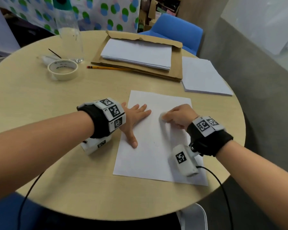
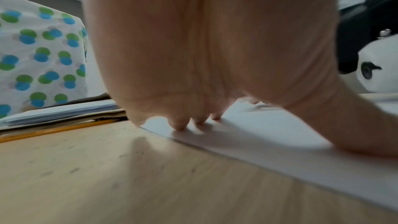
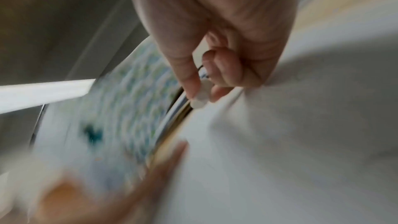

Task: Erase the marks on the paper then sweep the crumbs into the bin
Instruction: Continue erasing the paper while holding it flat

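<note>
A white sheet of paper [image 1: 150,155] lies on the round wooden table [image 1: 40,105] in front of me. My left hand [image 1: 135,120] lies flat on the sheet's left edge, fingers spread and straight, pressing it down; the left wrist view shows its fingertips [image 2: 181,126] on the paper [image 2: 280,151]. My right hand [image 1: 178,116] pinches a small white eraser [image 1: 162,117] against the upper middle of the sheet. The right wrist view, blurred by motion, shows the eraser [image 3: 199,99] between thumb and fingers on the paper [image 3: 290,142]. No marks or bin are clearly visible.
A roll of tape [image 1: 63,70], a yellow pencil [image 1: 105,68] and a clear bottle [image 1: 70,34] stand at the back left. A paper stack on a brown envelope [image 1: 140,53] lies behind, another stack [image 1: 204,77] at the right. A blue chair [image 1: 176,30] stands beyond the table.
</note>
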### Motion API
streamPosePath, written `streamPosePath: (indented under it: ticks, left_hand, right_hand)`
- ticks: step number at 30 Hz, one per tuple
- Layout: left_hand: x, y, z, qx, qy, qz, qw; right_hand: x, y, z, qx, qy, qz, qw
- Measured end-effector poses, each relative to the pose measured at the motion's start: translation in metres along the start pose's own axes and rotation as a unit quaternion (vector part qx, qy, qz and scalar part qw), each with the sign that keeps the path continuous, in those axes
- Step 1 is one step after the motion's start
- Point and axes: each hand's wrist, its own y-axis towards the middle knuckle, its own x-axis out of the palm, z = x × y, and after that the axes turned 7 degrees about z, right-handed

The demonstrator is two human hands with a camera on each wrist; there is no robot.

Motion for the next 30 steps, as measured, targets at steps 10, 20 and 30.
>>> streamPosePath:
  ticks: [10, 20, 30]
  left_hand:
    - [0.013, -0.029, 0.068, 0.209, 0.097, 0.036, 0.972]
    - [0.014, -0.019, -0.001, -0.086, 0.065, -0.016, 0.994]
    - [0.014, -0.021, 0.088, 0.157, 0.004, -0.06, 0.986]
  right_hand:
    - [-0.021, 0.004, 0.056, 0.114, 0.565, -0.139, 0.805]
    - [-0.026, 0.006, 0.066, 0.095, 0.567, -0.19, 0.796]
    - [-0.031, 0.003, 0.065, 0.101, 0.591, -0.231, 0.766]
